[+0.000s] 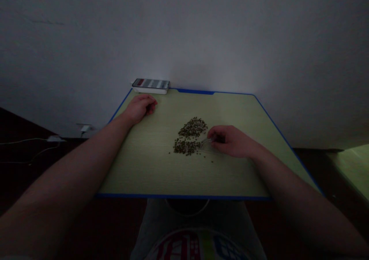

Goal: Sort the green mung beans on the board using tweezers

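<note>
Two adjoining heaps of small brown-green beans or seeds lie mid-table, an upper heap [193,126] and a lower heap [185,147], with a few strays around them. At their right side is my right hand [229,140], fingers closed on a thin, shiny utensil [205,142] that looks like a fork. Its far end touches the lower heap's right edge; dim light blurs its exact shape. My left hand [140,108] rests at the table's left side, fingers curled in loosely, with nothing seen in them. It is apart from the heaps.
The pale table [161,179] has a blue rim and stands against a grey wall [184,33]. At its back left corner a phone [151,83] lies on a white box [155,91]. A plugged-in charger [85,128] and white cables [54,138] are low at left.
</note>
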Tool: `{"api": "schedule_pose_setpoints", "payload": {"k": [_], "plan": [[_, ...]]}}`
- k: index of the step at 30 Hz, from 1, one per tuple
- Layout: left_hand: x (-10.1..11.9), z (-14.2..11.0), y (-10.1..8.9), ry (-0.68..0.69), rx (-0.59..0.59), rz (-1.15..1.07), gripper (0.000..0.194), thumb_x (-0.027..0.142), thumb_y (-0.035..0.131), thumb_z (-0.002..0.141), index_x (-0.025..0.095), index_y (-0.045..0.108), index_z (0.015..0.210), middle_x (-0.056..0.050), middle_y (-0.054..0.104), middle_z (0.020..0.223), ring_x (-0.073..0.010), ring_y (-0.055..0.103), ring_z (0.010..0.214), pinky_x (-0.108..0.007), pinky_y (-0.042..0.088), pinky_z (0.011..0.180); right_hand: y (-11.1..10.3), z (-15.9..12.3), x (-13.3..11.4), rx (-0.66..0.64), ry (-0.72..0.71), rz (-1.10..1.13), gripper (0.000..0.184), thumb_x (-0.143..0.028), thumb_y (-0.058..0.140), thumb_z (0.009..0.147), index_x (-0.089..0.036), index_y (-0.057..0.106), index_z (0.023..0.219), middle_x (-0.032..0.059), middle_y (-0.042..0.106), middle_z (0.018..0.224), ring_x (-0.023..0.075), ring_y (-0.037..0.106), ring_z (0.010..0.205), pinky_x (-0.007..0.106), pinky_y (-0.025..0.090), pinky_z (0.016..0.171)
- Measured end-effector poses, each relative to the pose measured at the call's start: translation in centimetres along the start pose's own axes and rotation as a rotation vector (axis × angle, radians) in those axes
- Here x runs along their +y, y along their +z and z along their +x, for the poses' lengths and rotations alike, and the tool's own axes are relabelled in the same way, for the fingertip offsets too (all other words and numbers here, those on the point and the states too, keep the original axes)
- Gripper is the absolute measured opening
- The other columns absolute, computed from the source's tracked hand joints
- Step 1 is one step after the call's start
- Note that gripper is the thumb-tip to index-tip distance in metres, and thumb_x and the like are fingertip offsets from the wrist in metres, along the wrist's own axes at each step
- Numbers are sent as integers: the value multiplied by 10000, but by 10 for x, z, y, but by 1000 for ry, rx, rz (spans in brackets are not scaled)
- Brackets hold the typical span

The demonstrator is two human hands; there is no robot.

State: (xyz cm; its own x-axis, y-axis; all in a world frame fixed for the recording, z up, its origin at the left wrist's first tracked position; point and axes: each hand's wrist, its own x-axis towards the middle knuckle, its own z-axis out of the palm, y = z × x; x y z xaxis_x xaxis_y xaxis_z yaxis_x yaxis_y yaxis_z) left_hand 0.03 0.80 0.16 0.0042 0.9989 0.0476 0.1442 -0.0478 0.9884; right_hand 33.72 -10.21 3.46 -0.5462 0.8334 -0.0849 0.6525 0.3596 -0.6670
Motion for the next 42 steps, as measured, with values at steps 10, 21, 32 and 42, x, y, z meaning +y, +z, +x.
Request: {"api": "schedule_pose_setpoints", "payload": {"k": [10,21,32,42], "plan": [[-3,2,-2,8,-2,2,108,272,562,669,169,563,637,-6,536,525,-90,448,418,-214,320,387,-3,-3,1,-59,-16,-10,176,-191,566,717,-189,604,889,-31,558,653,124,501,584,252,369,567],[-1,1,-1,12,1,5,101,264,558,665,168,563,634,3,528,501,-92,444,402,-209,310,373,-5,0,5,4,21,9,168,-210,573,714,-197,595,880,-25,558,654,132,510,597,259,382,565],[-3,2,-2,0,-9,-19,105,240,567,698,170,576,620,-9,525,502,-93,440,404,-217,306,376,-3,0,3,-39,-15,22,190,-197,568,726,-186,602,912,-31,554,651,129,504,597,255,371,573],[-4,2,-2,5,-4,-17,95,219,539,693,159,585,636,-6,526,515,-93,438,410,-218,313,396,-4,-3,1,-99,-15,37,161,-192,569,712,-185,593,871,-41,529,629,122,482,569,245,355,542]]}}
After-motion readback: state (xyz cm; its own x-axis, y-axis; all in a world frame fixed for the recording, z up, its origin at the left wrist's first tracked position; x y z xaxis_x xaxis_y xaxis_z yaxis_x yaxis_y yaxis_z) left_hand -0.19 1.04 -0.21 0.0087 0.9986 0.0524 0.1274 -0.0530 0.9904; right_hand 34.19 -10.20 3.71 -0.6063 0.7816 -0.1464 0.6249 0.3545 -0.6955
